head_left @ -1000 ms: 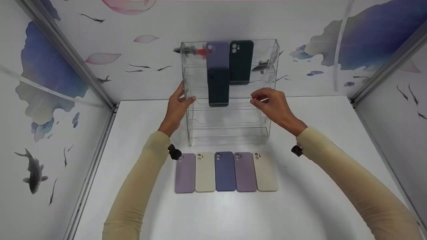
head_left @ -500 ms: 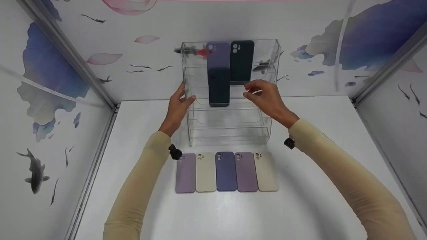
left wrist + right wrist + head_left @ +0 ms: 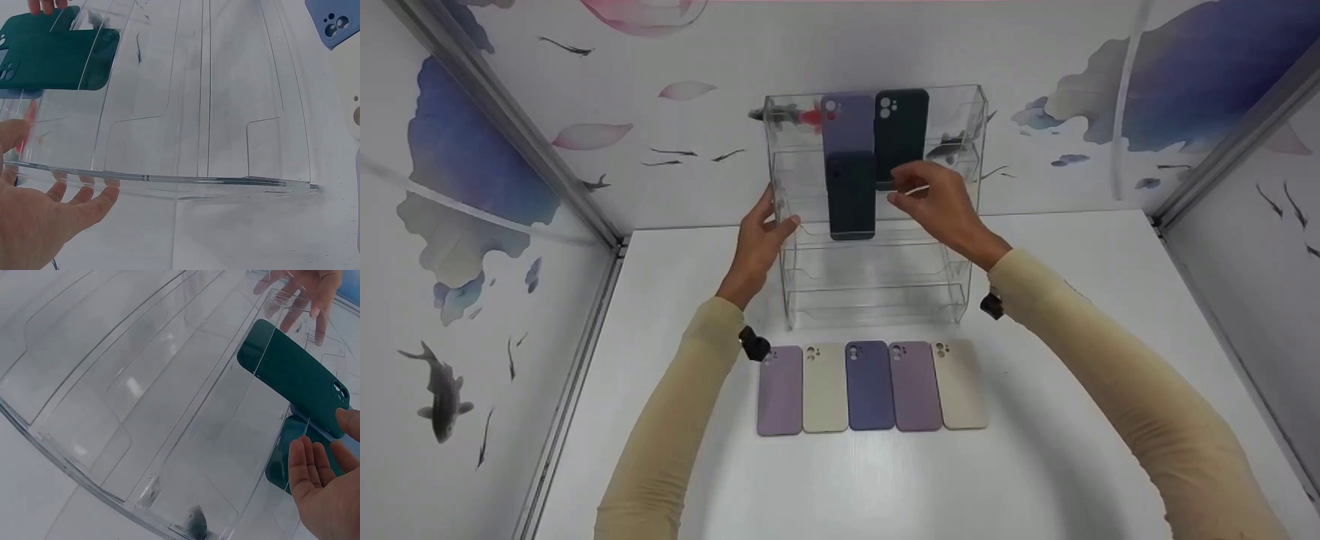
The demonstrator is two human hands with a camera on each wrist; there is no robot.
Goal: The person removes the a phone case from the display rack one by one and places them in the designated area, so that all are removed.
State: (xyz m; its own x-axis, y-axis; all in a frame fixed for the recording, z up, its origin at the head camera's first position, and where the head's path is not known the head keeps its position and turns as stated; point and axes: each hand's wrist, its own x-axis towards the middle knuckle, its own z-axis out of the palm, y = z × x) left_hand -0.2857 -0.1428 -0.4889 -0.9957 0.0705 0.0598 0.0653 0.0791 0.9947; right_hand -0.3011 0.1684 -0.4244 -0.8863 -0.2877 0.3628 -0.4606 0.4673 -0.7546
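A clear acrylic stepped display rack (image 3: 877, 297) stands at the table's back. My left hand (image 3: 757, 244) grips its left side wall, thumb inside and fingers outside, as the left wrist view shows. A purple phone case (image 3: 844, 124) and a dark green phone case (image 3: 901, 127) stand side by side at the top. Another dark green phone case (image 3: 852, 199) leans one tier lower, overlapping the purple one. My right hand (image 3: 937, 206) hovers by the lower right of the top green case, thumb and fingers apart with nothing between them. In the right wrist view both green cases are beside its fingertips (image 3: 304, 450).
Several phone cases lie in a row in front of the rack, among them a lilac case (image 3: 780, 390), a cream case (image 3: 825, 390) and a blue case (image 3: 871, 386). Printed panels (image 3: 697, 45) enclose the white table (image 3: 840, 487) at the back and sides.
My right hand has moved left and up, from the rack's right side to the lower edge of the top green case. My left hand keeps its hold; the cases have not moved.
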